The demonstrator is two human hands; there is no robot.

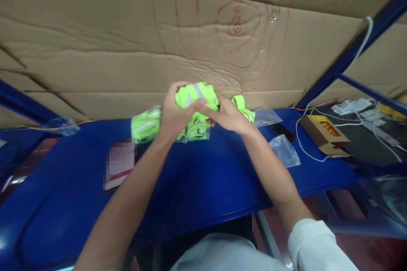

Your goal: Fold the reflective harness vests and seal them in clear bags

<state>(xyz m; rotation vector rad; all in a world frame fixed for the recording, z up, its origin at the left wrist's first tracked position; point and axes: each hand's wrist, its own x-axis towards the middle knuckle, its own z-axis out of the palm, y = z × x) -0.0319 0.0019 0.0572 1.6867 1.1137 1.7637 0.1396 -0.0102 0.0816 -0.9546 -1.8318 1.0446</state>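
Note:
Between my two hands, raised above the blue table, is a rolled-up neon-yellow reflective strap bundle (197, 93) with grey stripes. My left hand (174, 112) wraps its left side, thumb across the front. From the right, my right hand (227, 112) closes on the bundle's lower right, and some of its fingers are hidden behind it. Below the hands lies another neon-yellow bundle (199, 129) in clear plastic. A further bagged bundle (146, 125) sits to the left of my left hand. Loose neon-yellow strap (244, 109) shows beyond my right wrist.
The blue table (203, 178) carries a pink pad or device (121, 165) at left, partly blurred out. Clear plastic bags (284, 150) and a dark flat object (281, 131) lie at right. Farther right are an open cardboard box (326, 133) and white cables (299, 129). Cardboard (111, 42) walls the back.

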